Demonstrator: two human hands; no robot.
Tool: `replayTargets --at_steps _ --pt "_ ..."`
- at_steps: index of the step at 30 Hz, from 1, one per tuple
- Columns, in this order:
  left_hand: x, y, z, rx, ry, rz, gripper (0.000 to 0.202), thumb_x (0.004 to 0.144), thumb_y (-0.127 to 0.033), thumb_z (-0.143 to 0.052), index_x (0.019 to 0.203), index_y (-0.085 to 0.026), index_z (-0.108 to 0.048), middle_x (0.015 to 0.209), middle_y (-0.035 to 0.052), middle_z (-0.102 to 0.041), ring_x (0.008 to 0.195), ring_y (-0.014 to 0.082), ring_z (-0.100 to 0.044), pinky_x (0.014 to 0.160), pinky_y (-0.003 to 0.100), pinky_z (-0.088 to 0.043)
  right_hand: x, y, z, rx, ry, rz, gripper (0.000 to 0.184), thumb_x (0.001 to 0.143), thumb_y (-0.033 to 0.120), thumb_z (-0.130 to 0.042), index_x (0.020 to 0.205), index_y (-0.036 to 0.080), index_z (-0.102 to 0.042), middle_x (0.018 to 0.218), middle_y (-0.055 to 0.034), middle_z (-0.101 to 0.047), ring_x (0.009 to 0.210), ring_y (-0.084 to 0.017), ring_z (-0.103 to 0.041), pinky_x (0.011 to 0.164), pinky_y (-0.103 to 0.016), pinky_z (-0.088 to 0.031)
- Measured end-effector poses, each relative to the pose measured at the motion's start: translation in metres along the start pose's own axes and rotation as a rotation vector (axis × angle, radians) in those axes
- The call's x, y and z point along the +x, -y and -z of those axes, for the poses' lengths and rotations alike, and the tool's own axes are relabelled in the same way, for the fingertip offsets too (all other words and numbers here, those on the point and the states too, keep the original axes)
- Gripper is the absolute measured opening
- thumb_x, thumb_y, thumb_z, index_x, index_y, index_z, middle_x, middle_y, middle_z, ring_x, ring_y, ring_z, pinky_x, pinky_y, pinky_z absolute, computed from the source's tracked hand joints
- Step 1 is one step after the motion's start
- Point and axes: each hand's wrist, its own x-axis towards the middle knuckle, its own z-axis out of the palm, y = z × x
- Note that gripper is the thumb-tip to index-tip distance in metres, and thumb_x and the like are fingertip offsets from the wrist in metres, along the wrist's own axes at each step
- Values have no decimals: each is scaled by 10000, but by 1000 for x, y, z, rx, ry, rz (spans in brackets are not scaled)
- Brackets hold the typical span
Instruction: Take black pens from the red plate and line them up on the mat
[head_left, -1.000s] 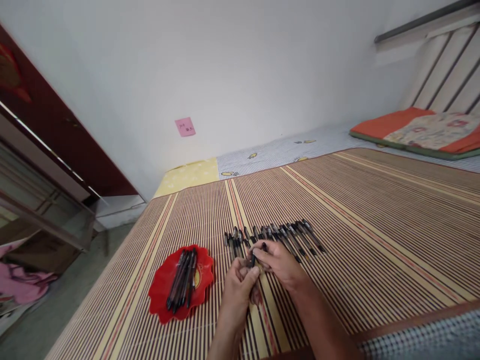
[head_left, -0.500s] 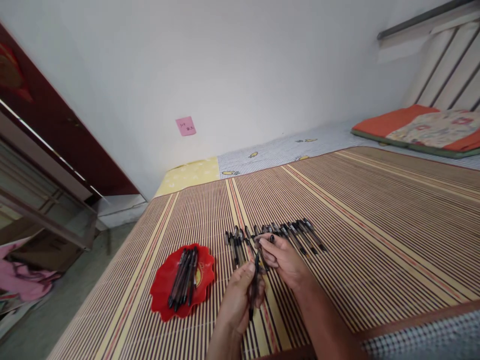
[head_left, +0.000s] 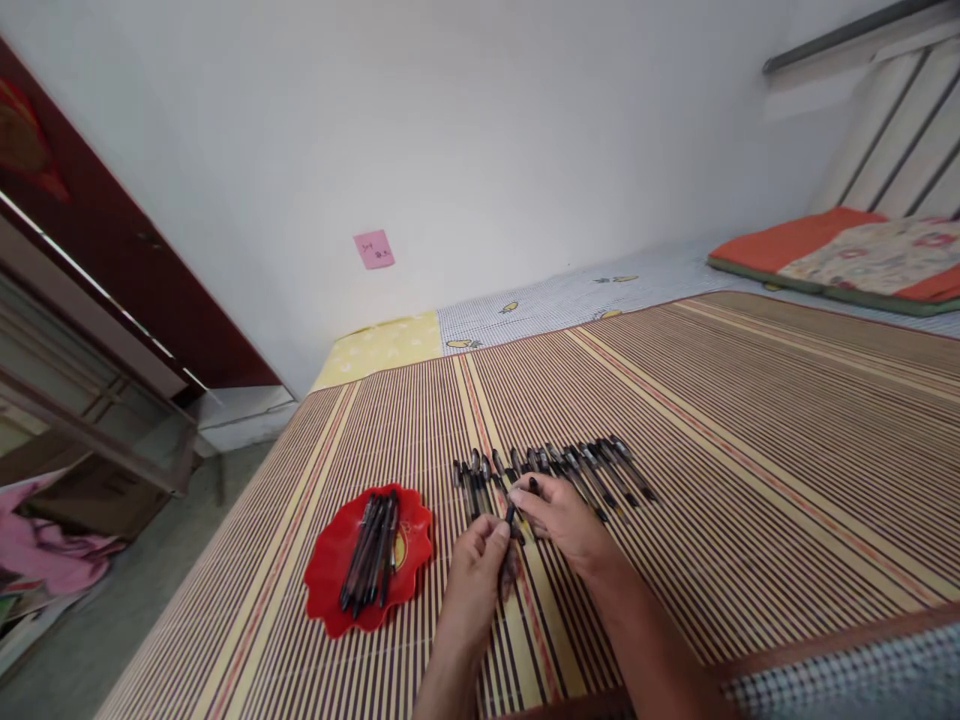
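Observation:
My left hand [head_left: 476,565] is closed around a black pen [head_left: 511,514], whose dark tip sticks up past the thumb. Most of that pen is hidden by the fingers. Just to the right, my right hand [head_left: 559,515] pinches a small black piece [head_left: 534,485] that looks like a pen cap; the fingers cover much of it. The two hands are close together, fingertips nearly meeting. Beyond them a row of several capped pens [head_left: 592,470] lies side by side on the striped mat [head_left: 390,430]. To the left, a red scalloped plate [head_left: 322,565] holds several black pens [head_left: 369,555].
The mat covers a bed with a patterned sheet [head_left: 525,305] along the wall [head_left: 525,150]. A folded orange and floral quilt [head_left: 847,255] lies at the far right. A pink note [head_left: 373,249] is stuck on the wall. Left of the bed is the floor [head_left: 225,480].
The pen in my left hand has turned and drawn into the fingers, so less of its lower end shows. My right hand has shifted slightly left and down. The plate has not changed.

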Motion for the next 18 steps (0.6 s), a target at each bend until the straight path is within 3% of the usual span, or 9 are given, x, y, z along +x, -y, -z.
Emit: replayTargets --at_steps 3,7,8,10,13,16,18 --pt "-1 -1 5 88 50 -14 402 792 -561 -686 708 -192 -547 555 -73 -437 475 80 -353 465 191 -270 3 1 5 50 -149 11 313 735 471 -718 706 201 -562 506 97 -364 442 -68 -310 419 -200 -242" --pt "-3 -8 21 220 218 -16 289 795 -455 -718 745 -177 -661 670 2 -605 629 146 -529 606 236 -404 4 8 27 224 -430 109 365 721 474 -737 673 226 -474 529 102 -340 425 -61 -289 394 -204 -203" --pt "-2 -11 26 244 215 -9 268 780 -437 -733 764 -174 -682 701 15 -636 662 163 -554 633 251 -418 3 11 34 255 -491 146 367 720 465 -741 672 230 -463 541 98 -353 425 -62 -291 391 -208 -204" --pt "-1 -16 32 277 79 -36 275 750 -436 -754 747 -170 -688 697 20 -650 674 175 -565 644 258 -418 2 15 44 298 -560 192 353 721 441 -748 682 233 -464 572 86 -394 431 -62 -307 391 -210 -217" --pt "1 -20 30 236 -170 -105 344 750 -503 -732 738 -165 -669 673 25 -654 586 145 -515 577 241 -376 0 16 45 342 -482 136 355 687 421 -780 694 223 -485 588 87 -395 433 -51 -287 386 -197 -192" --pt "1 -18 19 159 -113 -51 391 747 -528 -726 837 -148 -697 694 31 -673 483 98 -412 497 227 -301 1 11 28 312 -299 18 383 656 450 -805 706 205 -515 543 106 -353 427 -40 -256 390 -181 -160" --pt "0 -15 12 123 -46 -17 366 718 -491 -764 805 -141 -702 650 15 -649 493 92 -421 508 220 -308 2 7 15 265 -210 -25 394 662 480 -802 717 193 -537 513 113 -341 425 -41 -263 396 -179 -170"
